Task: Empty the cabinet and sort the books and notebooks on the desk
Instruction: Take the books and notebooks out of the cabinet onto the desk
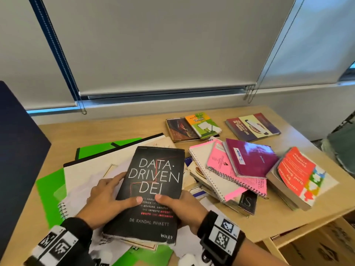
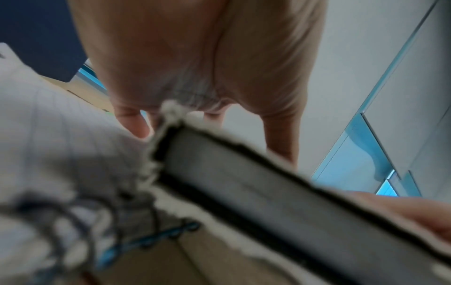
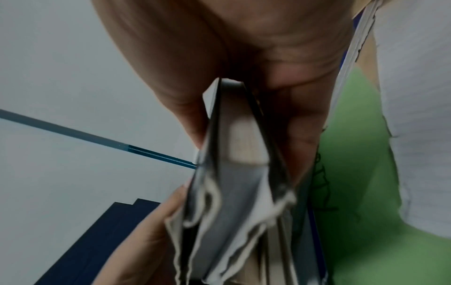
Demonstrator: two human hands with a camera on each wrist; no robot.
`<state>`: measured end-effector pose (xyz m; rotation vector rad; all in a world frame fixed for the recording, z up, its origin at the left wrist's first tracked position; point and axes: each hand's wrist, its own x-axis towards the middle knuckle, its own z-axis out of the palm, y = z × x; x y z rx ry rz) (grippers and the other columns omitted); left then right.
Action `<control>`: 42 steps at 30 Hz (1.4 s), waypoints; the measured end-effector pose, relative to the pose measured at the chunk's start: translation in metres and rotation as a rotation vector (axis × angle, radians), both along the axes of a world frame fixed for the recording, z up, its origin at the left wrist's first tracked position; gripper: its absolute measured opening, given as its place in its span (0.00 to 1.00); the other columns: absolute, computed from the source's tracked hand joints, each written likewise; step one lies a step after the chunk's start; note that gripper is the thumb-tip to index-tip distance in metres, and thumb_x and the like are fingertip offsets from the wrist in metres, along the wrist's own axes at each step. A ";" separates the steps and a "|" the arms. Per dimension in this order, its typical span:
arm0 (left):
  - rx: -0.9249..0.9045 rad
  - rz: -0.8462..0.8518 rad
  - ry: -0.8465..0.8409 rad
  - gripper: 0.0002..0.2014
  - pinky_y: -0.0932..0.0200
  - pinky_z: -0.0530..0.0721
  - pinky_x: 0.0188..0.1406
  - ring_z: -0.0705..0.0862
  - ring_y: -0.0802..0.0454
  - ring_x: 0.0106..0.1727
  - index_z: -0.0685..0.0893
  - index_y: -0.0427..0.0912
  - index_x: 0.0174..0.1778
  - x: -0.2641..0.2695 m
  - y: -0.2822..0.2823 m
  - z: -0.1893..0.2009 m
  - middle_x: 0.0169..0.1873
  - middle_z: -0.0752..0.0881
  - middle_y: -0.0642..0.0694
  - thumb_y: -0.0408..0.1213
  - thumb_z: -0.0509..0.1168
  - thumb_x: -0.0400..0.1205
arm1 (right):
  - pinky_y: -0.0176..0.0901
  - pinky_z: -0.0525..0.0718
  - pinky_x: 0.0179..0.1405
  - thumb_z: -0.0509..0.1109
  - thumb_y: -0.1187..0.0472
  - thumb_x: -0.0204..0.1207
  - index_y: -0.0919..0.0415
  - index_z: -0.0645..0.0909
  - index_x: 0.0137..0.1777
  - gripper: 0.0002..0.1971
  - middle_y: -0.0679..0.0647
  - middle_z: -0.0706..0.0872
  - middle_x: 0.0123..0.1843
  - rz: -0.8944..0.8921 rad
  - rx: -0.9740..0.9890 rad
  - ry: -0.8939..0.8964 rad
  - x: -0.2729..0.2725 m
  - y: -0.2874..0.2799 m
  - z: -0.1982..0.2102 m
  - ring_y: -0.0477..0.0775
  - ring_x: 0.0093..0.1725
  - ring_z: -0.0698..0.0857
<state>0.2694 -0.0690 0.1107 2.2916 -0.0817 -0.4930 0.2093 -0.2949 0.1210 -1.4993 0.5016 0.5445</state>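
A black book titled "Data-Driven DEI" (image 1: 151, 191) is held tilted above the desk's near left pile. My left hand (image 1: 107, 198) grips its left edge, thumb on the cover. My right hand (image 1: 180, 206) grips its right edge, thumb on the cover too. The left wrist view shows the book's frayed bottom edge (image 2: 268, 202) under my left hand (image 2: 195, 67). In the right wrist view the book (image 3: 234, 154) sits edge-on between the thumb and fingers of my right hand (image 3: 244, 48). Beneath lie a white black-spined pad (image 1: 92, 166) and green folders (image 1: 50, 189).
On the wooden desk (image 1: 99, 135), a heap of spiral notebooks with a pink one (image 1: 226, 169) and a purple book (image 1: 251, 158) lies at the right. A red-and-white book (image 1: 299, 175) sits at the right edge. Two book piles (image 1: 192, 125) (image 1: 252, 126) lie at the back. A dark panel (image 1: 17, 150) stands left.
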 end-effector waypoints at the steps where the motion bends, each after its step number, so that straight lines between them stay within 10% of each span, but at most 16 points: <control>1: 0.083 0.004 -0.007 0.53 0.42 0.64 0.78 0.65 0.47 0.76 0.63 0.78 0.71 -0.003 -0.001 0.002 0.69 0.69 0.52 0.86 0.61 0.45 | 0.48 0.91 0.41 0.79 0.43 0.67 0.51 0.81 0.62 0.25 0.51 0.92 0.51 0.018 -0.020 -0.018 -0.001 -0.004 0.001 0.51 0.47 0.92; 5: 0.252 -0.060 0.004 0.64 0.41 0.50 0.82 0.49 0.50 0.86 0.50 0.74 0.80 -0.014 -0.011 0.004 0.86 0.51 0.54 0.92 0.44 0.43 | 0.52 0.91 0.44 0.76 0.42 0.68 0.48 0.82 0.62 0.23 0.48 0.91 0.54 0.087 -0.080 -0.084 -0.001 -0.016 0.000 0.52 0.50 0.91; 11: 0.243 -0.182 -0.008 0.51 0.46 0.40 0.84 0.38 0.64 0.83 0.35 0.82 0.69 -0.020 -0.015 -0.005 0.80 0.38 0.73 0.91 0.40 0.49 | 0.49 0.86 0.61 0.81 0.53 0.63 0.50 0.79 0.65 0.29 0.44 0.91 0.56 -0.127 0.043 -0.179 -0.003 -0.015 -0.014 0.46 0.54 0.90; 15: 0.158 -0.203 -0.039 0.38 0.45 0.50 0.85 0.52 0.67 0.82 0.51 0.93 0.67 -0.010 0.006 0.000 0.76 0.51 0.81 0.88 0.47 0.58 | 0.58 0.89 0.52 0.80 0.70 0.65 0.63 0.78 0.66 0.28 0.62 0.91 0.54 -0.267 0.419 -0.045 0.004 -0.017 -0.017 0.64 0.51 0.91; 18: 0.262 -0.114 -0.093 0.39 0.43 0.53 0.84 0.57 0.56 0.84 0.62 0.83 0.72 0.010 0.029 -0.009 0.81 0.58 0.67 0.84 0.45 0.62 | 0.58 0.89 0.45 0.75 0.76 0.67 0.70 0.78 0.66 0.25 0.69 0.90 0.53 -0.250 0.536 0.004 0.010 -0.019 -0.012 0.70 0.49 0.90; 22: 0.362 0.000 -0.054 0.47 0.45 0.53 0.84 0.55 0.49 0.86 0.53 0.66 0.83 0.018 0.030 -0.020 0.86 0.53 0.53 0.79 0.44 0.66 | 0.56 0.89 0.43 0.75 0.77 0.69 0.67 0.77 0.67 0.25 0.68 0.90 0.53 -0.235 0.511 -0.018 0.017 -0.015 -0.007 0.68 0.48 0.91; 27: 0.323 0.087 -0.095 0.39 0.45 0.71 0.73 0.75 0.43 0.72 0.70 0.53 0.78 0.028 0.030 -0.013 0.74 0.76 0.47 0.67 0.61 0.73 | 0.58 0.89 0.49 0.74 0.75 0.72 0.63 0.82 0.62 0.19 0.66 0.91 0.52 -0.255 0.437 -0.075 0.025 -0.012 0.002 0.68 0.50 0.90; 36: 0.474 0.093 -0.090 0.37 0.48 0.66 0.65 0.68 0.46 0.71 0.63 0.62 0.81 0.025 0.028 -0.016 0.71 0.72 0.50 0.67 0.62 0.77 | 0.46 0.89 0.35 0.73 0.70 0.76 0.71 0.83 0.58 0.12 0.66 0.92 0.44 -0.250 0.191 -0.201 0.035 -0.048 0.030 0.59 0.36 0.91; 42: 0.449 0.136 -0.137 0.32 0.46 0.65 0.69 0.66 0.43 0.72 0.69 0.64 0.78 0.017 0.021 -0.021 0.72 0.70 0.50 0.64 0.64 0.77 | 0.53 0.91 0.43 0.72 0.69 0.74 0.71 0.82 0.61 0.15 0.69 0.91 0.49 -0.273 0.143 -0.294 0.048 -0.105 0.072 0.63 0.40 0.91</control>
